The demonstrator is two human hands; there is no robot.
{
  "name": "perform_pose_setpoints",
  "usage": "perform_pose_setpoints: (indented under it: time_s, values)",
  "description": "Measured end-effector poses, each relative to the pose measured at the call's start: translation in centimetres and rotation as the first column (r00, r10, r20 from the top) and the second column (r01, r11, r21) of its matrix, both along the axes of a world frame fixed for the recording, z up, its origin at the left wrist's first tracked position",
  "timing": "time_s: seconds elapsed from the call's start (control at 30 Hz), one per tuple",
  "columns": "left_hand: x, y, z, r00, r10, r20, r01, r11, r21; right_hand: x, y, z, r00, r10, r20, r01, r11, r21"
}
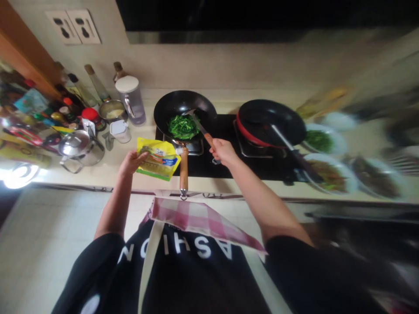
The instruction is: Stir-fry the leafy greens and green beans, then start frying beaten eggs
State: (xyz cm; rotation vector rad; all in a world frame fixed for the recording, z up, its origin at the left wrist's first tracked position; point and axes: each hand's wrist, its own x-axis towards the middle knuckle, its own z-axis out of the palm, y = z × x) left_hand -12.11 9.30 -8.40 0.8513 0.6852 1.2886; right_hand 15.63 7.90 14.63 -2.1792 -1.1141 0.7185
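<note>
My left hand [133,162] is closed on the left end of a yellow spouted pouch [157,162], whose white spout points right, near the wok handle. The pouch is held in front of the black wok [170,102]. Chopped leafy greens [183,127] lie inside that wok. My right hand [222,151] grips the wooden handle of a spatula [203,129]; the metal head rests at the edge of the greens. The wok's wooden handle [183,174] points toward me, with neither hand around it.
A red-rimmed black pan [262,117] with a dark-handled utensil [291,150] stands on the right burner. Plates of food, including a plate of cut greens [319,140], sit farther right. A kettle [81,148], a lidded pitcher [131,100] and several bottles and jars crowd the left counter.
</note>
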Motion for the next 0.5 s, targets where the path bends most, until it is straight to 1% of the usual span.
perform_pose_setpoints:
  time_s: [0.03,0.1,0.13,0.17,0.2,0.23,0.27,0.3,0.33,0.37,0.43,0.47,0.5]
  values:
    - [-0.5,-0.1,-0.1,0.996,0.087,-0.013,-0.087,0.996,-0.026,0.0,0.2,-0.4,1.000,0.004,0.010,-0.004,1.000,-0.020]
    - [-1.2,-0.3,0.0,0.969,0.243,-0.043,-0.245,0.968,-0.059,0.1,0.2,-0.7,0.998,0.040,0.055,-0.035,0.996,-0.083]
    - [-1.5,-0.5,0.2,0.949,0.310,-0.058,-0.313,0.947,-0.067,0.3,0.1,-0.5,0.990,0.073,0.118,-0.059,0.992,-0.115]
    - [-1.7,-0.8,0.6,0.929,0.363,-0.072,-0.368,0.927,-0.073,0.4,-0.1,-0.1,0.969,0.112,0.222,-0.085,0.988,-0.129]
    - [-1.9,-1.1,0.9,0.911,0.405,-0.080,-0.411,0.908,-0.081,0.6,-0.3,0.4,0.922,0.147,0.358,-0.113,0.987,-0.113]
    - [-2.1,-1.4,1.3,0.897,0.434,-0.079,-0.440,0.893,-0.090,0.6,-0.5,1.0,0.849,0.167,0.501,-0.156,0.986,-0.065]
    - [-2.2,-1.8,1.7,0.888,0.454,-0.071,-0.459,0.883,-0.099,0.5,-0.8,1.5,0.765,0.171,0.620,-0.219,0.976,0.001]
    - [-2.3,-2.2,2.1,0.881,0.470,-0.058,-0.473,0.874,-0.108,0.1,-1.1,1.9,0.701,0.170,0.693,-0.297,0.952,0.067]
    - [-2.3,-2.6,2.4,0.876,0.480,-0.042,-0.482,0.869,-0.114,-0.5,-1.4,2.1,0.676,0.194,0.711,-0.381,0.918,0.111]
    - [-2.4,-2.9,2.6,0.872,0.489,-0.026,-0.488,0.865,-0.116,-1.4,-1.8,1.9,0.682,0.263,0.683,-0.461,0.879,0.122]
    - [-2.3,-3.7,3.0,0.867,0.498,-0.013,-0.497,0.862,-0.105,-3.9,-2.7,0.9,0.695,0.486,0.530,-0.610,0.788,0.077]
    - [-2.2,-4.0,3.1,0.865,0.502,-0.014,-0.501,0.860,-0.095,-5.3,-3.1,0.0,0.679,0.593,0.433,-0.671,0.740,0.040]
    - [-2.1,-4.4,3.2,0.865,0.502,-0.018,-0.502,0.861,-0.084,-6.7,-3.4,-1.0,0.654,0.671,0.349,-0.717,0.697,0.003]
